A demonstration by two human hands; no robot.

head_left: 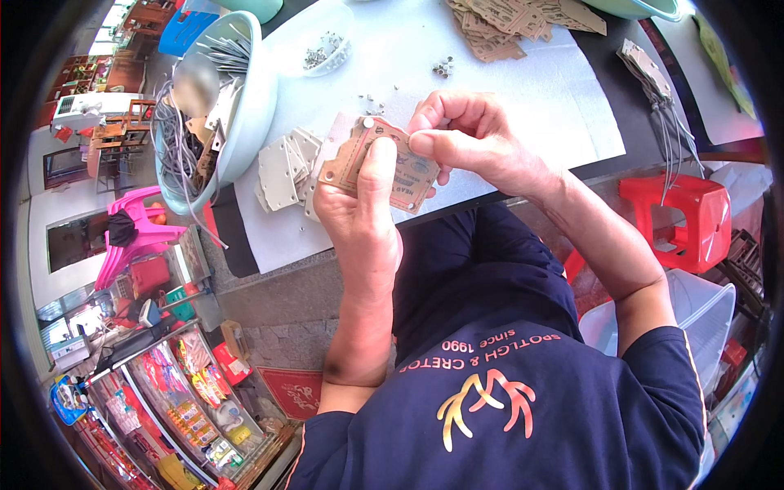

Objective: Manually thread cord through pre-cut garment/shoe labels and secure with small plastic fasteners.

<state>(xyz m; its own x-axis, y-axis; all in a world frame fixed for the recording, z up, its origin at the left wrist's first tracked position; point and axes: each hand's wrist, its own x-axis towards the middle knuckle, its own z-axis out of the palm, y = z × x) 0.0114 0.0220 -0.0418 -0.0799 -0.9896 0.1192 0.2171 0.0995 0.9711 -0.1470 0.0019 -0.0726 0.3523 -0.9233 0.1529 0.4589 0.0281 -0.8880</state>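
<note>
My left hand [360,220] grips a brown printed cardboard tag [412,186], thumb pressed flat on its face. The tag has a jagged edge and small holes at its corners, and a pale card shows behind it. At the tag's upper right edge, my right hand [483,140] pinches thumb and forefinger together; whatever is between the fingertips is hidden. Beside my left hand lies a loose pile of white cards [282,173] with holes. Several tiny metal pieces [371,106] are scattered on the white sheet [555,114] just beyond the tag.
A clear bowl [341,59] of small metal parts and a pile of brown tags [510,24] sit farther back. On the left stands a pale green basin [260,98] with grey cords. Corded tags [649,73] lie at the right, above a red stool [686,216].
</note>
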